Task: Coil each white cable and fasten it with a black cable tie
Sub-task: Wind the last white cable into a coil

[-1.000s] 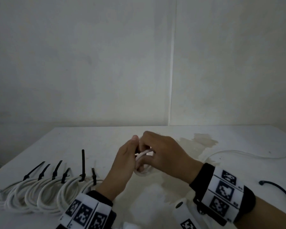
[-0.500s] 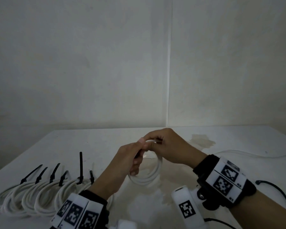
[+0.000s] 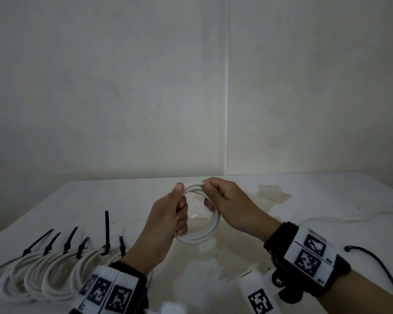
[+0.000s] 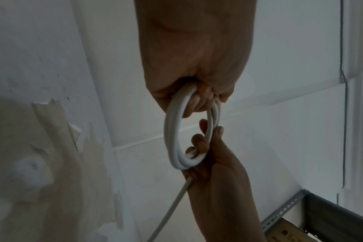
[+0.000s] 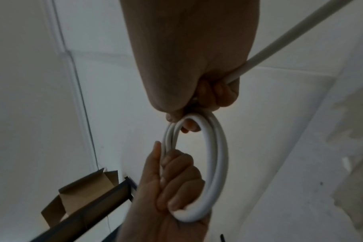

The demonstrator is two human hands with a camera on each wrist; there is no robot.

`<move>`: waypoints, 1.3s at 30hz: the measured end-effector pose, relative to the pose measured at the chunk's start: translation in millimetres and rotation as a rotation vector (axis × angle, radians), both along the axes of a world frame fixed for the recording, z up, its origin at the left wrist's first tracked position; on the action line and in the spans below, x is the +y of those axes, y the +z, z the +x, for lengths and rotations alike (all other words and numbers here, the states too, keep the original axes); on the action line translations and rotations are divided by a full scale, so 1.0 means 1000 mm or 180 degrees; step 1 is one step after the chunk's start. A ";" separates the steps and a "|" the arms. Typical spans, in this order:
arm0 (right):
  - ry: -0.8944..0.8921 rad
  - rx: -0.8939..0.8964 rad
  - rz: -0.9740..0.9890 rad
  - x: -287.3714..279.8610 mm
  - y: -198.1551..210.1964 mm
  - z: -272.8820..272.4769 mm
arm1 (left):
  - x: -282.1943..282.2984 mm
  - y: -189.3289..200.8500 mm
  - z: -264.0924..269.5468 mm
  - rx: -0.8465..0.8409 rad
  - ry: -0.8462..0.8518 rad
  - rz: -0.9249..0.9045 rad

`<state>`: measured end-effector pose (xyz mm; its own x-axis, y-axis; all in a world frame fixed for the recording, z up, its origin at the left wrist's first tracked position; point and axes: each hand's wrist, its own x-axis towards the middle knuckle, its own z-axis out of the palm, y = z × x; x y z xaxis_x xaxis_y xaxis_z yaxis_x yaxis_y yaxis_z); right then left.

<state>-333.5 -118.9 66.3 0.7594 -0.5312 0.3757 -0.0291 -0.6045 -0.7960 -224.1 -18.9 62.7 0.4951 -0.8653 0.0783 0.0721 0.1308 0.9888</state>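
Note:
Both hands hold a white cable coil (image 3: pixel 204 232) of a few loops above the middle of the white table (image 3: pixel 114 200). My left hand (image 3: pixel 173 214) grips the coil's left side, fingers curled round the strands, thumb up. My right hand (image 3: pixel 222 200) pinches the top of the coil. In the left wrist view the coil (image 4: pixel 172 131) hangs from my left hand (image 4: pixel 197 98), and the free cable end (image 4: pixel 168 212) runs out past the right hand. The right wrist view shows the coil (image 5: pixel 218 163) and that loose tail (image 5: pixel 290 36) leaving my right hand (image 5: pixel 201 104).
Several tied white coils (image 3: pixel 43 273) with black cable ties (image 3: pixel 106 232) sticking up lie in a row at the front left. A loose white cable (image 3: pixel 349 219) trails to the right edge. A thin black cable (image 3: pixel 377 264) lies front right. A stained patch (image 3: pixel 272 193) marks the table.
The hands have risen and drawn apart, and the coil has opened from a small bunch into a wide ring, with the right hand now at its top.

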 end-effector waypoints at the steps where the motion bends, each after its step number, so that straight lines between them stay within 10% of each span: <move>1: -0.0076 -0.0018 -0.0063 -0.001 -0.001 0.001 | 0.000 0.000 0.000 -0.0083 0.0004 0.0005; 14: -0.0052 -0.0148 -0.0251 -0.007 0.005 0.001 | 0.001 0.003 -0.006 -0.0417 0.0187 -0.0121; 27: -0.0394 -0.0180 -0.0233 -0.034 -0.024 -0.017 | 0.003 0.015 0.031 0.1008 0.0629 -0.0779; 39: -0.0665 0.0519 -0.1307 -0.050 -0.044 -0.010 | 0.012 0.017 0.065 0.1185 0.1654 -0.1169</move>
